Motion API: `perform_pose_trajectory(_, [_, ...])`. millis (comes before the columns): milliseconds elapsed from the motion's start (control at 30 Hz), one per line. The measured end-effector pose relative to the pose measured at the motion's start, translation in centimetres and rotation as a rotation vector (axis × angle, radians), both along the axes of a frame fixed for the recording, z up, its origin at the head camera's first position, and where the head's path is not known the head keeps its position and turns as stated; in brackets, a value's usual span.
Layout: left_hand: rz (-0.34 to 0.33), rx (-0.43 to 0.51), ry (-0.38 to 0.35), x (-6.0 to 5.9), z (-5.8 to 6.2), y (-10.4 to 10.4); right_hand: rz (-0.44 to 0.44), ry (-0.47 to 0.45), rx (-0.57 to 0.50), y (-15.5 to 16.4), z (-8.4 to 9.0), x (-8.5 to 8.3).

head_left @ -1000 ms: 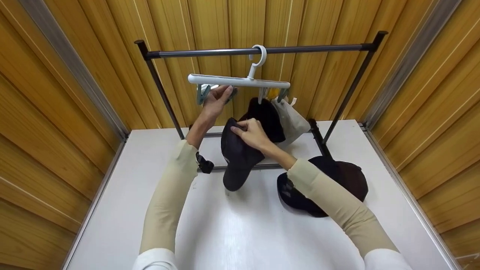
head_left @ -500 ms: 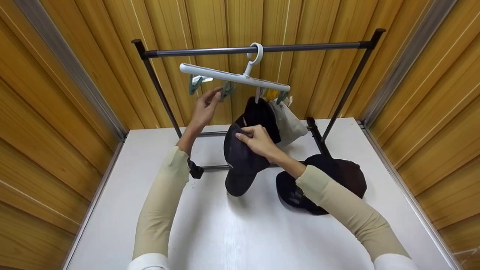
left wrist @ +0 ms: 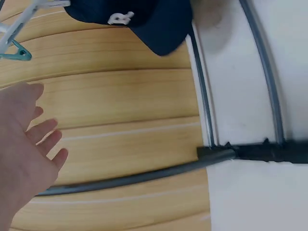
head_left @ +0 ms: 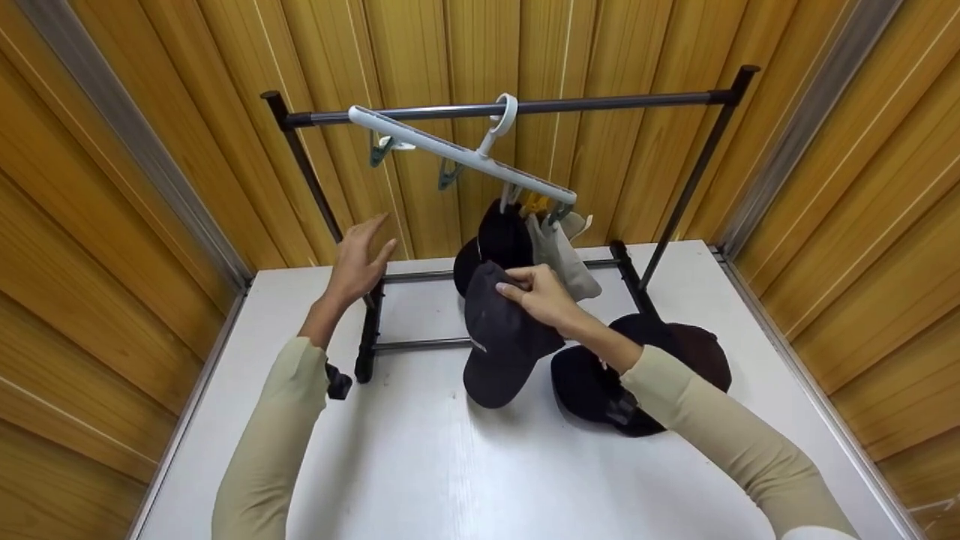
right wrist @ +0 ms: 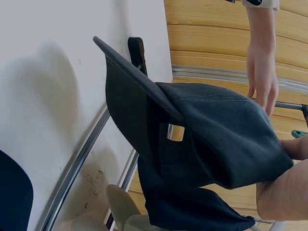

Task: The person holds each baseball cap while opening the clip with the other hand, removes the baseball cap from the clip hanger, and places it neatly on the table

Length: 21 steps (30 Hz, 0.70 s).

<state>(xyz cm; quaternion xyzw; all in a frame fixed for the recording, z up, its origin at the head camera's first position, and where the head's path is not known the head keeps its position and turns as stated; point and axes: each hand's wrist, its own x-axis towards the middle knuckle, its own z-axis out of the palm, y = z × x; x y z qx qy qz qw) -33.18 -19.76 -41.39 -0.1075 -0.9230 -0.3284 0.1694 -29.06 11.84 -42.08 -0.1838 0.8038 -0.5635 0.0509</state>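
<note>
**Two caps clipped, one in hand, one waiting**

While our right hand pinches the crown of the dark cap, fingers curled tight around the fabric, the cap hangs brim-down just above the tabletop, in front of the rack and a bit below the hanger. Our left hand is off everything, fingers spread and relaxed, hovering near the rack's left upright and well below the empty clips.

Progress check, as far as we can judge: the white clip hanger hooks over the rack bar and tips down to the right, since that end is loaded. A black cap and a pale beige cap are already clipped there. The two teal clips on the raised left end look empty, so that side isn't done yet.

So we'd call it roughly halfway. The cap in our right hand isn't clipped, and another dark cap sits on the tabletop to the right, partly hidden behind our right sleeve, untouched. The left wrist view shows the open palm with a teal clip above it, not touching.
</note>
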Motion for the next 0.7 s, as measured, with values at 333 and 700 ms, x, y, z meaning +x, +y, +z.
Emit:
perform_pose_trajectory(333, [0.096,-0.164,-0.040,3.4,-3.1,-3.8,0.062,-0.041,-0.050,2.1,0.6,1.2])
perform_pose_trajectory(700, [0.106,-0.351,-0.175,4.5,-4.9,-5.3,0.086,-0.015,-0.019,5.5,1.3,3.1])
